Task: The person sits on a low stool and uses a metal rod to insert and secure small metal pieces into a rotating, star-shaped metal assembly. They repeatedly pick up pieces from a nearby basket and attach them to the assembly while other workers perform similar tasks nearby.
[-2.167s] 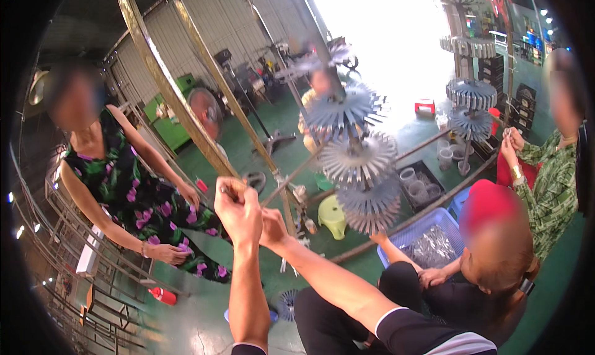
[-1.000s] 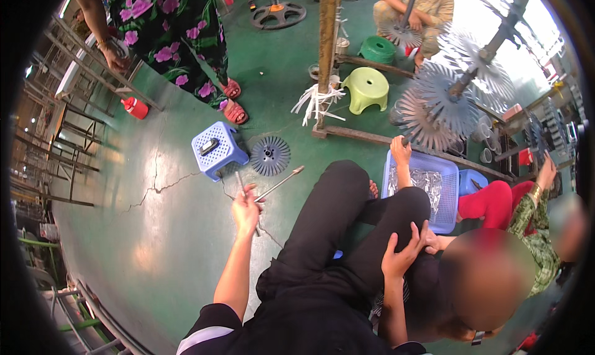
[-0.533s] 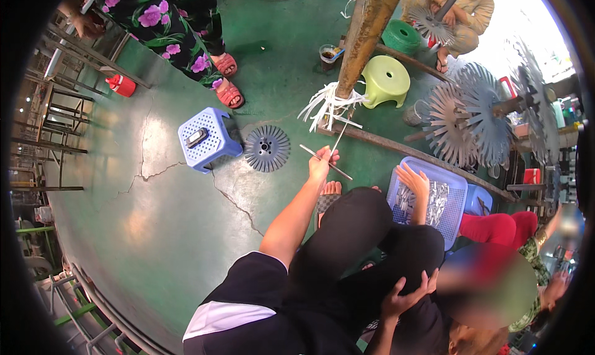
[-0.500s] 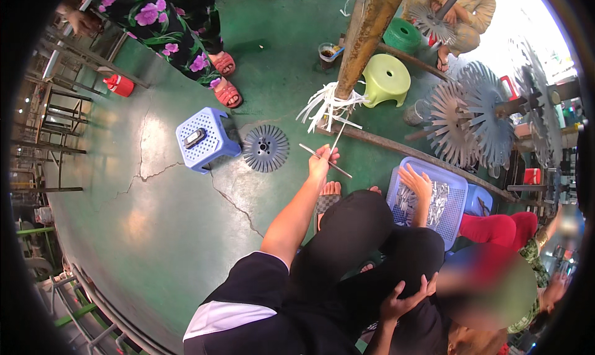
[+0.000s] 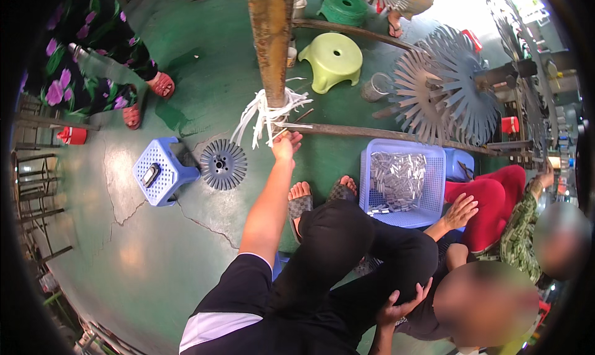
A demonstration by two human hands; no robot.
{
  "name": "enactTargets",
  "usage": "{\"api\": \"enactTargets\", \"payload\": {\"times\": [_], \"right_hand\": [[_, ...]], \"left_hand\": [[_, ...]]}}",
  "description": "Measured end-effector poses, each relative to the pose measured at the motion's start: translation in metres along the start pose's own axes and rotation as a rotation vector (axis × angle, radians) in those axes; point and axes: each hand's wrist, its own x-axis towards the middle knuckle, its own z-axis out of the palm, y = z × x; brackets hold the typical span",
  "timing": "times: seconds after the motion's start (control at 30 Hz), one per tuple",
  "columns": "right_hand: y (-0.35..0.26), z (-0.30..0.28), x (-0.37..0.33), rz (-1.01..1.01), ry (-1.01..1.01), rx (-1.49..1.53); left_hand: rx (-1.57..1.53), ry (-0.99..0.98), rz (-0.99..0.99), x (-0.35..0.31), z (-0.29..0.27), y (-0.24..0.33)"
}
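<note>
My left hand (image 5: 286, 146) reaches forward to the foot of a rusty post (image 5: 271, 45). Its fingers are closed on a thin rod (image 5: 281, 133), of which only a short end shows clearly. White strips (image 5: 265, 114) are tied in a loose bunch around the post, right beside these fingers. Resting against my bent knee, my right hand (image 5: 404, 306) is empty, its fingers apart. A dark slotted metal disc (image 5: 223, 164) lies on the floor to the left of my left hand.
A blue stool (image 5: 162, 172) with a small dark device stands left. Right of my feet, a lilac basket (image 5: 403, 218) holds many small metal pieces; a co-worker's hand (image 5: 460, 212) is beside it. A yellow-green stool (image 5: 331, 54) and finned discs (image 5: 462, 85) lie beyond the low bar (image 5: 372, 134).
My left hand has moved forward to the strips at the post, and the view has shifted right. The co-worker's hand has left the basket. My right hand stays on the knee.
</note>
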Motion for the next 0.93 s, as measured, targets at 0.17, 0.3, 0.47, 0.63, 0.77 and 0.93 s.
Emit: {"api": "enactTargets", "payload": {"times": [0.17,0.3,0.47,0.63,0.77,0.93], "right_hand": [[0.005,-0.008,-0.013,-0.010,0.042,0.032],[-0.001,-0.022,-0.018,0.006,0.045,0.003],[-0.003,-0.050,-0.030,-0.001,0.122,0.065],[0.032,-0.066,-0.002,-0.023,0.294,0.342],[0.054,-0.079,0.036,0.129,0.248,0.672],[0.035,-0.072,0.061,-0.088,0.000,0.592]], "left_hand": [[0.293,-0.127,-0.101,-0.015,-0.025,0.011],[0.488,-0.219,-0.112,-0.065,-0.074,-0.004],[0.186,-0.335,-0.141,-0.073,-0.218,-0.081],[-0.059,-0.229,-0.090,-0.108,-0.321,-0.047],[0.412,0.025,0.502,-0.255,-0.214,0.095],[0.752,-0.059,1.357,-0.387,-0.133,0.125]]}}
